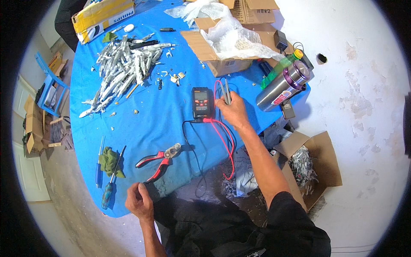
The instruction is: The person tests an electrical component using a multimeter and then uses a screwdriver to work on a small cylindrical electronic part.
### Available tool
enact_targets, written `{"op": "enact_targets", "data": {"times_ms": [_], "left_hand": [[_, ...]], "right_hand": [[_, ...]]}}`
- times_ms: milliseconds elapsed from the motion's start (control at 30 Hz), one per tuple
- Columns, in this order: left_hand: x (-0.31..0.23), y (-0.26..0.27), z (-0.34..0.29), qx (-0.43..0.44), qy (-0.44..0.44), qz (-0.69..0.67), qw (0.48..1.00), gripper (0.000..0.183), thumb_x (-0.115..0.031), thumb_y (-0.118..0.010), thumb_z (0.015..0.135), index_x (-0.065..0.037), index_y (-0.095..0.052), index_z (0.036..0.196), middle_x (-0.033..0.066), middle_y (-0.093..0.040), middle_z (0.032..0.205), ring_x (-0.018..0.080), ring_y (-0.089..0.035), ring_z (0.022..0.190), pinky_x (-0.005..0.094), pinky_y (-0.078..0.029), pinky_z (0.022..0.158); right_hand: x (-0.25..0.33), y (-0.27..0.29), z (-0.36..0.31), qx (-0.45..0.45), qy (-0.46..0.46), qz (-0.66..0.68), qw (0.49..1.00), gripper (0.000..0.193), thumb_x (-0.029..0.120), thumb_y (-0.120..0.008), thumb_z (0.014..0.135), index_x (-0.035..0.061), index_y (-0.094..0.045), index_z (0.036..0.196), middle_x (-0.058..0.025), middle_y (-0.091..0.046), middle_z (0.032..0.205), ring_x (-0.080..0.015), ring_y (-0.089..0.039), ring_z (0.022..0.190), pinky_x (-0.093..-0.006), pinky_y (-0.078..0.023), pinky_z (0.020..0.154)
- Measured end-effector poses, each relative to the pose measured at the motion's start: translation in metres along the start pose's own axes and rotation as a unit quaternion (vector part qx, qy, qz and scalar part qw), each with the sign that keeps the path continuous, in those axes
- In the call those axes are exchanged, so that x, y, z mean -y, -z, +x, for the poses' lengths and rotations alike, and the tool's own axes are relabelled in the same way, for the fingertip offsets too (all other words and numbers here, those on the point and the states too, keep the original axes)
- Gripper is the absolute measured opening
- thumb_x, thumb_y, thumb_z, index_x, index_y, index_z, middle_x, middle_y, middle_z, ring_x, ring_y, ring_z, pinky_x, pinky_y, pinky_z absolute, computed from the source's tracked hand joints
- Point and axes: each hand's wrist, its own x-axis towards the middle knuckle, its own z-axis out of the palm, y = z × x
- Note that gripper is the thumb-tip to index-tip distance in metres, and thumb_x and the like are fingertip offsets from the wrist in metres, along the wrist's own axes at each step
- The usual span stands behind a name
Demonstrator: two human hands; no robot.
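Observation:
My right hand (232,112) is closed on a slim grey two-pronged tool (226,93) that looks like tweezers, its prongs pointing to the far side. Just left of it lies a black digital multimeter (201,103) with a small grey screen. Red and black leads (231,147) run from its near end; a red wire also loops beside the prongs. My left hand (139,201) hovers at the near table edge, fingers curled in, nothing visible in them. Close to it are red-and-black pliers (160,161), with the jaws turned right.
On the blue-covered table (141,128) lie a heap of white stick-like parts (124,70), screwdrivers (108,195) and a green cloth (110,162). A steel flask (282,88), a green bottle (278,68) and an open carton (227,64) stand far right. Another carton (327,158) stands below, beside the wall.

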Motion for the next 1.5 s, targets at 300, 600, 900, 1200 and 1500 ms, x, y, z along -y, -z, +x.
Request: {"op": "enact_targets", "data": {"times_ms": [300, 600, 900, 1200, 1500], "left_hand": [[-0.002, -0.001, 0.0, -0.006, -0.005, 0.0, 1.0, 0.01, -0.008, -0.07, 0.096, 0.001, -0.068, 0.096, 0.0044, -0.063, 0.068, 0.0091, -0.055, 0.056, 0.0256, -0.043, 0.051], [0.003, -0.001, 0.0, -0.018, -0.027, 0.02, 0.999, 0.009, -0.008, -0.07, 0.095, 0.001, -0.068, 0.095, 0.0047, -0.062, 0.067, 0.0096, -0.054, 0.055, 0.0258, -0.043, 0.051], [0.004, 0.0, -0.002, -0.003, -0.008, 0.011, 1.0, 0.013, -0.012, -0.069, 0.098, 0.001, -0.068, 0.098, 0.0013, -0.062, 0.071, 0.0067, -0.052, 0.06, 0.0244, -0.042, 0.054], [-0.012, 0.007, 0.001, 0.013, 0.071, -0.07, 0.995, 0.011, -0.009, -0.068, 0.097, 0.002, -0.069, 0.098, 0.0028, -0.065, 0.074, 0.0062, -0.055, 0.065, 0.0225, -0.044, 0.058], [-0.135, -0.021, 0.073, 0.126, -0.045, -0.007, 0.991, 0.013, -0.007, -0.074, 0.088, 0.003, -0.068, 0.093, 0.008, -0.069, 0.077, 0.0131, -0.061, 0.066, 0.0273, -0.048, 0.061]], "right_hand": [[0.001, 0.015, -0.008, -0.111, 0.068, -0.265, 0.956, 0.031, 0.026, -0.073, 0.087, 0.0012, -0.061, 0.102, -0.0224, -0.071, 0.089, -0.0447, -0.069, 0.088, -0.0562, -0.052, 0.078], [-0.004, 0.021, -0.006, -0.031, 0.026, -0.118, 0.992, 0.032, 0.031, -0.068, 0.091, 0.0012, -0.063, 0.101, -0.0265, -0.069, 0.087, -0.0466, -0.067, 0.089, -0.0565, -0.051, 0.077], [-0.008, 0.03, -0.014, -0.068, 0.026, -0.17, 0.983, 0.03, 0.029, -0.065, 0.091, 0.0023, -0.063, 0.106, -0.0259, -0.07, 0.094, -0.0479, -0.067, 0.091, -0.0574, -0.052, 0.08], [-0.006, 0.045, -0.009, -0.077, 0.056, -0.243, 0.965, 0.028, 0.031, -0.068, 0.089, 0.0031, -0.067, 0.091, -0.0222, -0.07, 0.089, -0.0461, -0.067, 0.09, -0.0567, -0.052, 0.078], [-0.026, 0.055, -0.003, -0.037, 0.11, -0.171, 0.978, 0.03, 0.034, -0.072, 0.086, 0.0049, -0.064, 0.083, -0.0182, -0.068, 0.081, -0.0434, -0.067, 0.079, -0.0535, -0.05, 0.069]]}}
